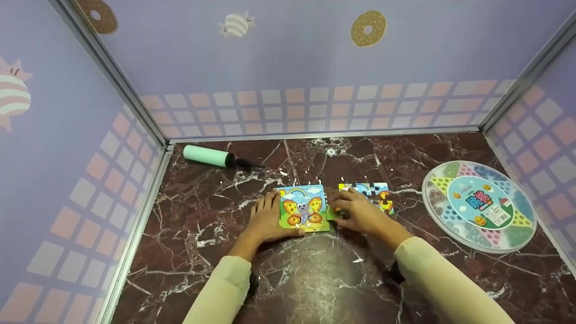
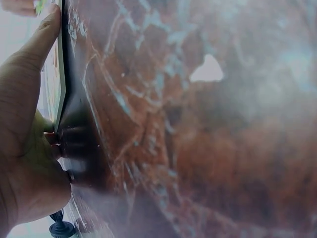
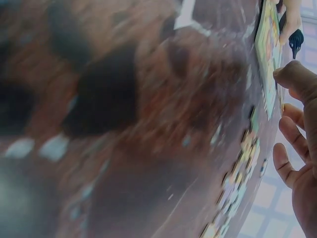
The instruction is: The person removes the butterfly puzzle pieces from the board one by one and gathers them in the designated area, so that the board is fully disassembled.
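A square puzzle board (image 1: 310, 198) with a butterfly picture lies flat at the middle of the dark marbled table. My left hand (image 1: 265, 218) holds it, fingers along its left edge and thumb at its near edge; in the left wrist view the thumb (image 2: 42, 37) lies along the board's rim. Beside the board's right edge, my right hand (image 1: 357, 211) pinches a small green puzzle piece (image 1: 330, 213), mostly hidden by the fingers. Several joined or loose puzzle pieces (image 1: 382, 193) lie just beyond that hand, also seen as a row of pieces (image 3: 237, 173) in the right wrist view.
A mint-green hand pump (image 1: 207, 156) with a black nozzle lies at the back left. At the right is a round clear Chinese checkers box (image 1: 479, 207). A small round disc (image 1: 331, 152) sits near the back wall. Patterned walls (image 1: 315, 58) enclose the back and both sides.
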A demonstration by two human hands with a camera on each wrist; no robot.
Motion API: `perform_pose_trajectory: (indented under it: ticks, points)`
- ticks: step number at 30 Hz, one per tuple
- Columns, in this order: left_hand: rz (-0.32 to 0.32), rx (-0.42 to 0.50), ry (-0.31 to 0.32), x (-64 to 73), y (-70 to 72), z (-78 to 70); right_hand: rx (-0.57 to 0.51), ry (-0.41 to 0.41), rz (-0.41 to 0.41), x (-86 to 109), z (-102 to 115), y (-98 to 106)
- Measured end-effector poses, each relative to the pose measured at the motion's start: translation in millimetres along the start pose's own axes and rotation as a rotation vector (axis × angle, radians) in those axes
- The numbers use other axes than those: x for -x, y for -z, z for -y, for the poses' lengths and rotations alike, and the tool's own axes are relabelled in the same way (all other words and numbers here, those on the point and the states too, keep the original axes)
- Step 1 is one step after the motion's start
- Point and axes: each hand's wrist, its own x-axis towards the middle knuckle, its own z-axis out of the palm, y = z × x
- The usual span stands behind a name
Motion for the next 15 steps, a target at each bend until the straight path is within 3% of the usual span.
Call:
perform_pose_trajectory:
  ticks: [7,15]
  points:
    - [0.041,0.034,-0.023,-4.2,1.3,6.0,0.01,-0.028,0.0,18.1,-9.3,4.7]
    - [0.019,0.031,-0.021,0.5,3.7,1.8,-0.016,0.024,-0.051,35.3,-18.0,2.4]
